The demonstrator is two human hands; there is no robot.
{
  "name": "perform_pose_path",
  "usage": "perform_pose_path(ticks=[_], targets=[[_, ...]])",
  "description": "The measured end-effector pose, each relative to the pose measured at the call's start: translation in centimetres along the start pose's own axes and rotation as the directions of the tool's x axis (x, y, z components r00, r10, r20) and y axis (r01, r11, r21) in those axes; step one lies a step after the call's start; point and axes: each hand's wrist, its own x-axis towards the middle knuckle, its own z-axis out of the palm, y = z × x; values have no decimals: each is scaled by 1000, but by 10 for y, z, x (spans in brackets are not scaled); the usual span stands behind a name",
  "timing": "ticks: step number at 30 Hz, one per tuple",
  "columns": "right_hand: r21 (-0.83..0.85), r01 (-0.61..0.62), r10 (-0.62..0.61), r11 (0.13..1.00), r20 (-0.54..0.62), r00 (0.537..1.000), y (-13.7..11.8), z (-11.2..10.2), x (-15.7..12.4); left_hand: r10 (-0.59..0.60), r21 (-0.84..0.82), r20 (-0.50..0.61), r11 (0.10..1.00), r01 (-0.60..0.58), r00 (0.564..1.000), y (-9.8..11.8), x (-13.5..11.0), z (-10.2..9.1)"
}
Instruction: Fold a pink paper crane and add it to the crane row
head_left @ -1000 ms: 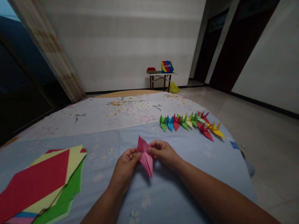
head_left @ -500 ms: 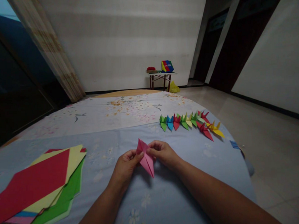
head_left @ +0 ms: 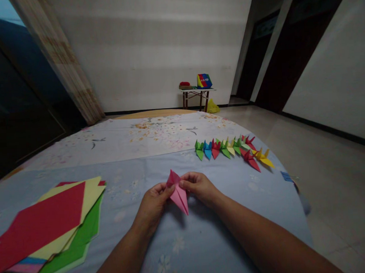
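A pink folded origami paper (head_left: 180,198), kite-shaped with a crease down its lower half, is held between my two hands just over the table. My left hand (head_left: 155,201) pinches its left edge, thumb on top and fingers behind. On the opposite edge, my right hand (head_left: 200,187) grips it the same way, its thumb pressing on the upper middle. The paper's narrow tip points down towards me and its upper point tilts away. Fingers behind the paper are partly hidden.
A row of folded paper cranes (head_left: 215,149) in several colours stands at the right, with a yellow crane (head_left: 264,158) near the table's edge. Stacked coloured paper sheets (head_left: 49,219) lie at the left. Flowered cloth (head_left: 122,217) covers the round table. A small stand (head_left: 198,90) is by the wall.
Both hands stay in nearly the same place. The pink paper has tilted slightly, its lower tip moving a little up and to the right.
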Motion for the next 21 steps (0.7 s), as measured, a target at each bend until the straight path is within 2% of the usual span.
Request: perform_pose_path(ticks=[7, 11, 18, 21], targets=[[-35, -12, 13, 999, 49, 999, 1, 4, -2, 82, 144, -74, 987, -71, 994, 0, -3, 4], [-38, -40, 42, 998, 53, 998, 1, 4, -3, 79, 165, -72, 984, -67, 994, 4, -5, 4], [-76, -123, 130, 989, 87, 988, -4, 4, -6, 146, 179, -90, 975, -128, 985, 12, -1, -1], [-88, -136, 146, 987, 119, 982, -5, 3, -7, 132, 165, -80, 979, -118, 988, 12, 1, -5]])
